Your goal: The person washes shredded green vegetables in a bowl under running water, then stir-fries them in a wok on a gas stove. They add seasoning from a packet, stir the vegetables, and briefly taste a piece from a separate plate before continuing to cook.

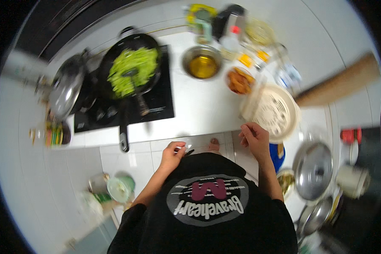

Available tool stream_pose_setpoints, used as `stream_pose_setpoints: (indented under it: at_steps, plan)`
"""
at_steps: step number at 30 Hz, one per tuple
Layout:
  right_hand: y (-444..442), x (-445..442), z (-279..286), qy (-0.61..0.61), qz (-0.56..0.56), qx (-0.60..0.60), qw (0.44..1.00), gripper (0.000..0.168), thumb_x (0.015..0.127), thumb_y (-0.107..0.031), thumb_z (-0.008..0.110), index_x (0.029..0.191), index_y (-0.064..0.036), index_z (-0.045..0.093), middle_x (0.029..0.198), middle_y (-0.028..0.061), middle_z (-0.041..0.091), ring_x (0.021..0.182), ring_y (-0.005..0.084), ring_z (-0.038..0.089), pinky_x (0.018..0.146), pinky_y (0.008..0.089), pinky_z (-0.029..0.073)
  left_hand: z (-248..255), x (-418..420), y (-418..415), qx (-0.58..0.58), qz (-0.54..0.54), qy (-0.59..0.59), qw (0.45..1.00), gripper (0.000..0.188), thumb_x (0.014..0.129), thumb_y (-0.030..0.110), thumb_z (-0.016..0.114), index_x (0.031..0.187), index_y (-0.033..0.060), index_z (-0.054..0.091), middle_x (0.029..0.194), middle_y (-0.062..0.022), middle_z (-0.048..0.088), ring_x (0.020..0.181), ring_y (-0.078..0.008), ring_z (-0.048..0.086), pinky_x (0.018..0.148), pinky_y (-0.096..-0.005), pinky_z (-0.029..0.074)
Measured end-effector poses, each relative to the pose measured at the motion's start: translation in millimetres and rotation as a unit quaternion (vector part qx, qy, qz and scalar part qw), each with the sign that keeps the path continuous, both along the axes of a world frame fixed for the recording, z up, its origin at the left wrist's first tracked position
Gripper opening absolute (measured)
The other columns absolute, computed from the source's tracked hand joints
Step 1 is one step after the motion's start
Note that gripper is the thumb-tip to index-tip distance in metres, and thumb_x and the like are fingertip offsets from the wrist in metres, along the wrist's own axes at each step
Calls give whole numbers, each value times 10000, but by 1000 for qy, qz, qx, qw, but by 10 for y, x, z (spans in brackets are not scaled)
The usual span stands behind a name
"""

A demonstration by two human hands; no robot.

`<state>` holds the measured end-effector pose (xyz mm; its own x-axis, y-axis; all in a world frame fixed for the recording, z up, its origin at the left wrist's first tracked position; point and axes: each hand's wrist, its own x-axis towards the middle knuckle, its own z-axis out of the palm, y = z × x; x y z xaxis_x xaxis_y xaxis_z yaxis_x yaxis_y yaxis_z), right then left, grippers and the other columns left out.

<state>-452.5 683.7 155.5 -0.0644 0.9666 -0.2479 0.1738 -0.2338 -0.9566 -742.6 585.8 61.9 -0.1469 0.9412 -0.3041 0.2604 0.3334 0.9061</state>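
My left hand (172,156) is in front of the counter's edge, thumb and fingers curled toward each other. A pale spot shows between them, and whether it is a held object is unclear. My right hand (256,137) is bent at the near left rim of a cream plastic basket (292,127) with a slotted bottom. Its fingers curl inward, and their inner side is hidden. On the black cooktop (160,111) to the left, a black wok (155,81) contains shredded green vegetable (139,60), with a spatula (141,103) resting in it.
A metal bowl of yellow oil (203,66) and a bowl of orange-brown food (240,81) stand on the white counter (197,111). A domed lid (68,85) is left of the wok. Another person's forearm (339,81) reaches in from the right. Another metal lid (314,171) lies at right.
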Motion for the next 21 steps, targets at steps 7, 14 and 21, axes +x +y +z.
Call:
stream_pose_setpoints:
  at_steps: [7, 14, 21]
  plan:
    - [763, -1076, 327, -114, 291, 218, 925, 228, 858, -194, 623, 1017, -31, 616, 822, 105, 651, 624, 183, 633, 553, 285, 504, 162, -101, -188, -20, 282, -206, 937, 230, 918, 181, 570, 1014, -27, 598, 893, -103, 618, 665, -108, 571, 575, -246, 491]
    - [774, -2392, 603, -186, 452, 427, 760, 496, 781, -388, 663, 1190, -131, 551, 1265, 158, 486, 950, 352, 601, 740, 436, 514, 529, -426, -344, 90, 472, -409, 776, 536, 948, 510, 364, 1153, 36, 504, 943, -71, 590, 742, -159, 564, 669, -288, 483]
    - [1226, -2840, 145, -378, 399, 563, 617, 102, 691, -74, 559, 750, -19, 622, 1046, 178, 598, 770, 282, 611, 603, 380, 544, 1006, -847, -225, 198, 391, -510, 740, 585, 954, 490, 350, 1255, -8, 413, 1102, -174, 572, 811, -219, 628, 656, -314, 542]
